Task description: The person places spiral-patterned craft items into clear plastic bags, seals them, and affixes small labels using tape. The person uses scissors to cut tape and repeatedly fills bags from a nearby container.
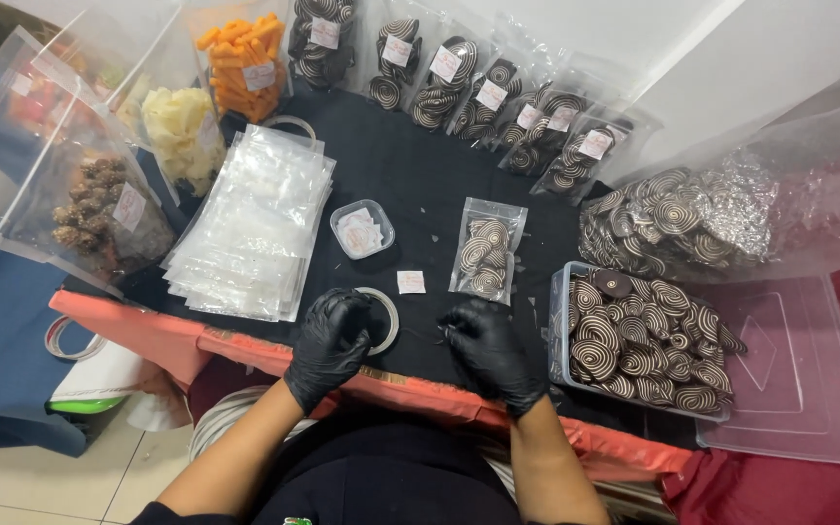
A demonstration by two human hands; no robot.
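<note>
Just now the left hand (331, 335) curls on the tape roll (384, 318), while the right hand (486, 345) is loosely clenched, empty.

A black-covered table (410, 165) stands against a white wall (731, 49), over a pale tiled floor (41, 486)

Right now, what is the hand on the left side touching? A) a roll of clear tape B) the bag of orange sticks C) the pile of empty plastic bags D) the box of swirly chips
A: the left hand in its black glove rests on the roll of clear tape on the black cloth, apart from the pile of empty bags and the box of swirly chips.
</note>
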